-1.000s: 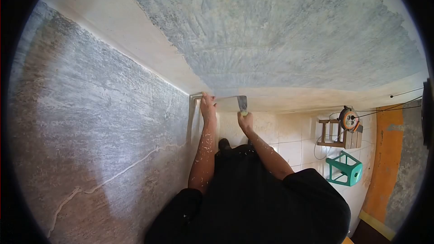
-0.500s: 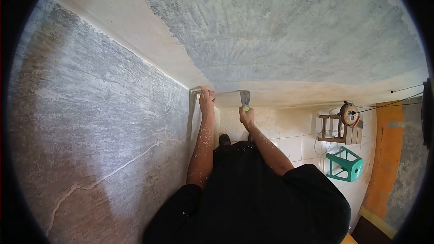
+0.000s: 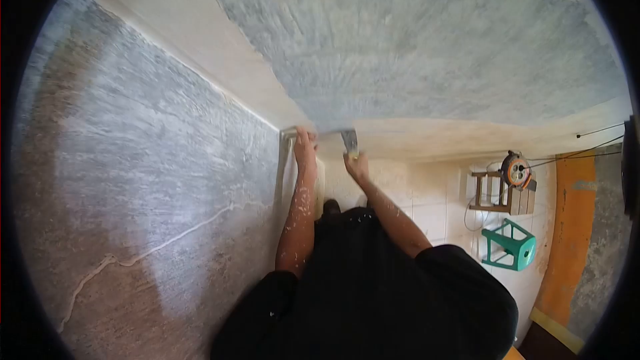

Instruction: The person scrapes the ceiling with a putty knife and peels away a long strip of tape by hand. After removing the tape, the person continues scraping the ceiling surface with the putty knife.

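Observation:
My right hand (image 3: 357,165) is closed round the handle of a putty knife (image 3: 350,141), whose grey blade is tilted and touches or nearly touches the pale lower band of the wall (image 3: 427,135). To its left, my left hand (image 3: 305,147) is raised at the wall corner, beside a grey pipe-like piece (image 3: 287,135). Its fingers are bent, and whether they hold that piece is hard to make out. Pale flecks dot both forearms. Above the hands spreads the rough grey wall (image 3: 427,47).
A second grey wall (image 3: 167,153) with a long pale crack stands on the left. At the right, an orange and black cable reel (image 3: 516,169) sits on a wooden stool (image 3: 521,200), near a green plastic stool (image 3: 519,249). Pale floor tiles (image 3: 430,217) lie below.
My right hand has moved a little to the left with the putty knife, whose blade now leans left. The left hand has hardly moved.

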`<move>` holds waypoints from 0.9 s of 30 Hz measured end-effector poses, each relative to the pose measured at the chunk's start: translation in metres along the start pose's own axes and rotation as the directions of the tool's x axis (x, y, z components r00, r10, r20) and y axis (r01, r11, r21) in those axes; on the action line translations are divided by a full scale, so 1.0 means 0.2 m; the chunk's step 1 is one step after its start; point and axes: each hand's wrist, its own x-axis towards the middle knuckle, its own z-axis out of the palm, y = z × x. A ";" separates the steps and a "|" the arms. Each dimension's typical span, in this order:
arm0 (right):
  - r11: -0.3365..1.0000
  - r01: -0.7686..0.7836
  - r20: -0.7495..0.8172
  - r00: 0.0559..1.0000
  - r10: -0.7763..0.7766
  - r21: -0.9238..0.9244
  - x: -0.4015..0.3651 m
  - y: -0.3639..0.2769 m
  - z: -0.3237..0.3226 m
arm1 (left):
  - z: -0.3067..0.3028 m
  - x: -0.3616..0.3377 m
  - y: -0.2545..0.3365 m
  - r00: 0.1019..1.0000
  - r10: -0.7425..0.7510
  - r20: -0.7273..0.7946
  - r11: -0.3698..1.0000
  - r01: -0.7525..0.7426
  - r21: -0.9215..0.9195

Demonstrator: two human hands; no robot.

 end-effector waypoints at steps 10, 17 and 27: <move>0.984 -0.171 -0.022 0.985 0.172 0.047 -0.02 0.12 0.02 | 0.02 0.00 0.05 0.999 -0.018 -0.037 0.999 0.019 0.039; 0.963 -0.212 0.008 0.977 0.214 0.163 -0.03 0.04 -0.04 | 0.00 -0.03 0.03 0.998 -0.033 -0.048 0.997 0.036 0.068; 0.938 -0.257 0.083 0.966 0.244 0.232 -0.06 -0.12 -0.12 | 0.01 -0.02 0.05 0.999 -0.022 -0.046 0.998 0.025 0.057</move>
